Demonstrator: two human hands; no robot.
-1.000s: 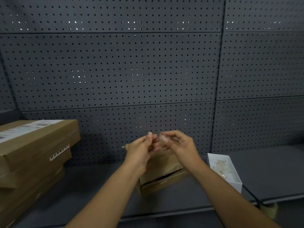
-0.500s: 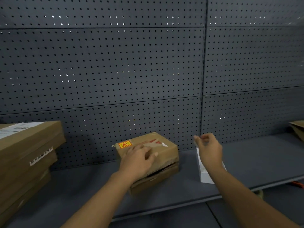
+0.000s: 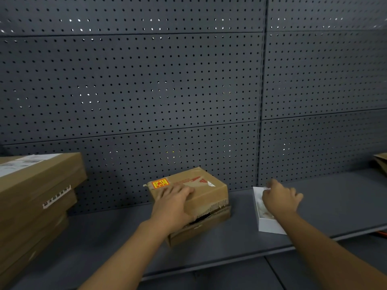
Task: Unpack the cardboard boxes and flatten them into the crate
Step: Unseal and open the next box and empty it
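Observation:
A small brown cardboard box (image 3: 209, 191) with a yellow-red sticker lies on the grey shelf (image 3: 339, 208); its front seam is torn open along a ragged slit. My left hand (image 3: 171, 204) rests flat on the box top, fingers spread toward the sticker. My right hand (image 3: 279, 200) hovers over an open white box (image 3: 267, 227) to the right, fingers curled, thumb and fingertips pinching what looks like a small pale tape scrap (image 3: 267, 188). The white box has something pale inside, partly hidden by the hand. No crate is in view.
A stack of long flat cardboard boxes (image 3: 35, 197) with labels fills the shelf's left end. A grey pegboard wall (image 3: 188, 91) backs the shelf. A brown cardboard piece (image 3: 381, 162) shows at the right edge, and an orange cable (image 3: 382, 233) below the shelf lip.
My hands were together pinching a clear scrap above the box. They parted: the left hand dropped onto the box top, and the right hand moved right over the white box.

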